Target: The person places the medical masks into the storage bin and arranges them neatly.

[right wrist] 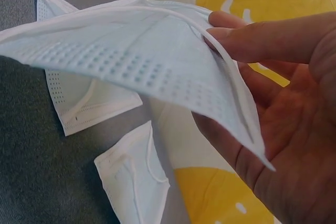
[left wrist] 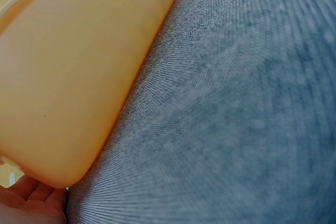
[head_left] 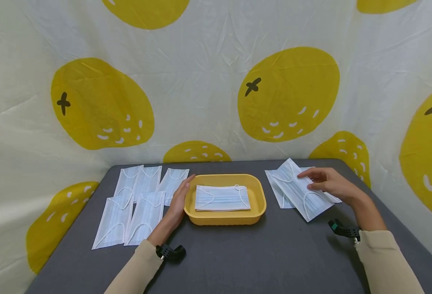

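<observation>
My right hand (head_left: 328, 184) pinches a pale blue disposable face mask (head_left: 296, 183) between thumb and fingers. In the right wrist view that face mask (right wrist: 121, 51) bows across the hand, its white ear loop along the edge. Two more masks lie beneath it: one lying mask (right wrist: 79, 100) shows near the dark cloth, another lying mask (right wrist: 134, 177) below. With fairly straight fingers, my left hand (head_left: 175, 208) rests along the left side of a yellow plastic tray (head_left: 221, 220). Stacked masks (head_left: 221, 199) lie flat inside the tray. In the left wrist view, fingers (left wrist: 37, 192) sit at the tray's corner.
Several face masks (head_left: 114, 218) are spread over the left of the dark grey table (head_left: 238, 261), some overlapping. Behind the table hangs a pale curtain (head_left: 197, 94) with large yellow fruit prints. Each wrist carries a black strapped device (head_left: 172, 252).
</observation>
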Demonstrator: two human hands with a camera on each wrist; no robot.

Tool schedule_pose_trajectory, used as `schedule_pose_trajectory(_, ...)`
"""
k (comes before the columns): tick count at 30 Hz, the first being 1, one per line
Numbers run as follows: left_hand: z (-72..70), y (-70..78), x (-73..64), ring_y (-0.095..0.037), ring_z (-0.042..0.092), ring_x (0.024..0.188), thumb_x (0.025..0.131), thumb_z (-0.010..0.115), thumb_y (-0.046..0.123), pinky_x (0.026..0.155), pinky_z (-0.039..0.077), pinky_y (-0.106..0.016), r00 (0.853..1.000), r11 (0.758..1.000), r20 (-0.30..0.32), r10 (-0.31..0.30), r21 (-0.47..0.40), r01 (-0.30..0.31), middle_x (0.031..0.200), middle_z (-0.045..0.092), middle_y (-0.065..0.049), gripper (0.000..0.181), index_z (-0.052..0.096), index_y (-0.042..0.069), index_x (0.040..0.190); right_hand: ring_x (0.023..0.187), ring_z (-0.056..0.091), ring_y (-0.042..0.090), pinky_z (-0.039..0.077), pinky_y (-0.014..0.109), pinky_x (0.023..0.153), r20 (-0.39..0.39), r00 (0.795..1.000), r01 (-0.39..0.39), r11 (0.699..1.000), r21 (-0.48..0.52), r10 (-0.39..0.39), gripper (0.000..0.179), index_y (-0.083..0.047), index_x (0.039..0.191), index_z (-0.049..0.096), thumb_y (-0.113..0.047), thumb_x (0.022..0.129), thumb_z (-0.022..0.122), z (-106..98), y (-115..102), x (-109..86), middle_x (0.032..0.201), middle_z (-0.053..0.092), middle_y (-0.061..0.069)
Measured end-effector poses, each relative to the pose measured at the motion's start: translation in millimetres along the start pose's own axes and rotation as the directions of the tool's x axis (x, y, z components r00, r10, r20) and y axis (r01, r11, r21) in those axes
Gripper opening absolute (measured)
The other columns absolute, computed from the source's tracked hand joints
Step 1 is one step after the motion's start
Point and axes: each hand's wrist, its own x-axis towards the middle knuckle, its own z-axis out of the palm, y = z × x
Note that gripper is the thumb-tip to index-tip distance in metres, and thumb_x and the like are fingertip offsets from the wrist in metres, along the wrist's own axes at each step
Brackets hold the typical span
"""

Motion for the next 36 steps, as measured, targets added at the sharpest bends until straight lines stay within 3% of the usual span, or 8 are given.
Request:
schedule_pose_trajectory(15,0.4,-0.6,1.8,-0.018,0.027,0.145,0.104,0.026,0.046,0.120,0.018,-0.046,0.999,0.999,-0.008,-0.035,0.018,0.035,0.154,0.031,0.008,0.046,0.035,0.033,0.147,0.099,0.058,0.011,0.054,0.024,0.079,-0.010,0.999,0.053,0.998,-0.031,-0.053,0.033,-0.007,0.124,0.062,-0.014,0.092,0.064,10,-12,8.6,0.128,0.058,0.015)
schedule_pose_trajectory(28,1.5,-1.9,0.9,-0.020,0.024,0.146,0.105,0.024,0.041,0.121,0.016,-0.047,1.000,1.000,-0.011,-0.012,0.007,0.012,0.156,0.030,0.006,0.045,0.036,0.030,0.148,0.102,0.059,0.016,0.054,0.024,0.079,0.011,0.997,0.075,0.995,-0.072,-0.074,0.030,-0.012,0.120,0.065,-0.013,0.091,0.066,19,-34,20.3,0.125,0.062,0.013)
schedule_pose_trajectory(36,0.1,-3.2,0.3,-0.018,0.026,0.145,0.105,0.025,0.044,0.121,0.017,-0.046,1.000,1.000,-0.009,-0.011,0.011,0.012,0.154,0.031,0.008,0.045,0.036,0.032,0.147,0.105,0.059,0.015,0.054,0.025,0.079,0.040,0.989,0.144,0.985,-0.092,-0.141,0.029,-0.010,0.122,0.064,-0.012,0.092,0.063,20,-47,32.5,0.125,0.062,0.013)
